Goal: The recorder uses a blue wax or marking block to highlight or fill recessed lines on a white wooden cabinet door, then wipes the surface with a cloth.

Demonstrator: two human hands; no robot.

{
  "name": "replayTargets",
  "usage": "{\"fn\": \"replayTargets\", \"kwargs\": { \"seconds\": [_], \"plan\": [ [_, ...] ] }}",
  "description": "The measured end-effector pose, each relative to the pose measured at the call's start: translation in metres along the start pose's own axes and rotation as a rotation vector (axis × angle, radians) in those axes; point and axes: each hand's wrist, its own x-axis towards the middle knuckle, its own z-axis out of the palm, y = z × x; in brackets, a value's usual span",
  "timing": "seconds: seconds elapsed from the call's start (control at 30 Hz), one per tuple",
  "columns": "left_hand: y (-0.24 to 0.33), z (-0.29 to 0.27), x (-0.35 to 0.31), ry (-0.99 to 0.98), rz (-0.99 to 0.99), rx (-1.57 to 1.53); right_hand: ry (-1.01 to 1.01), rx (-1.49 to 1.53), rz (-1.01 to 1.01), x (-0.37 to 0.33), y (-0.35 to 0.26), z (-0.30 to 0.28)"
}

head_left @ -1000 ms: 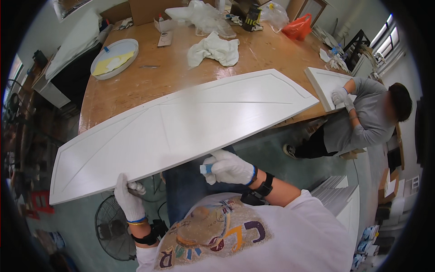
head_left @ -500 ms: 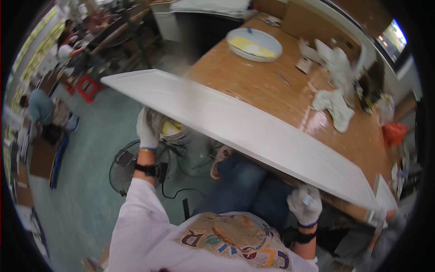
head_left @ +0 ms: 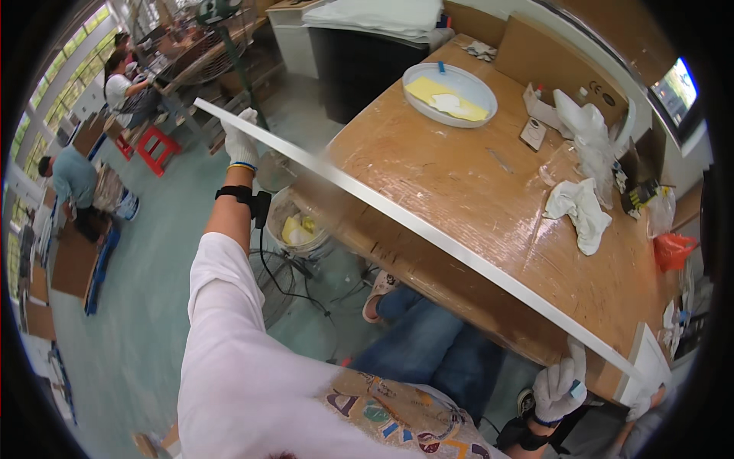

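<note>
A long white panel (head_left: 413, 222), seen almost edge-on, slants across the near side of the wooden table. Near its far left end, my white-gloved left hand (head_left: 241, 144) grips it from below, fingertips showing past the edge. My gloved right hand (head_left: 556, 389) is below the panel's right part, fingers curled round a small light-blue piece (head_left: 576, 389) whose kind I cannot make out. Its index finger stretches up to the panel's edge; whether it touches is unclear. At the right, another white panel (head_left: 647, 359) lies by the table corner, with another person's gloved hand (head_left: 641, 405) beside it.
The wooden table (head_left: 451, 176) carries a round white tray (head_left: 414, 75) with a yellow sheet, a crumpled cloth (head_left: 579, 210), plastic wrap (head_left: 585, 130) and a small box (head_left: 533, 134). A bucket (head_left: 300, 239) and a fan (head_left: 279, 283) stand below, left. Other people work farther left.
The panel has tilted from showing its broad face to nearly edge-on. My left hand has moved up and farther away with its end; my right hand has shifted right and down.
</note>
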Motion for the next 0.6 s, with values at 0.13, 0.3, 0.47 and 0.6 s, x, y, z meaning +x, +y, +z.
{"fn": "replayTargets", "kwargs": {
  "seconds": [0.13,0.3,0.47,0.6],
  "plan": [
    [-0.011,0.012,0.013,-0.074,-0.138,-0.170,-0.046,-0.084,-0.064,0.015,0.014,-0.002],
    [0.012,0.028,0.009,0.236,-0.030,0.031,-0.130,-0.325,0.185,0.026,0.049,-0.042],
    [0.074,0.076,-0.050,0.213,0.089,0.236,0.146,0.111,0.312,0.026,0.091,-0.096],
    [0.116,0.088,-0.067,0.110,0.060,0.483,0.190,0.216,0.226,0.028,0.099,-0.111]
  ]
}}
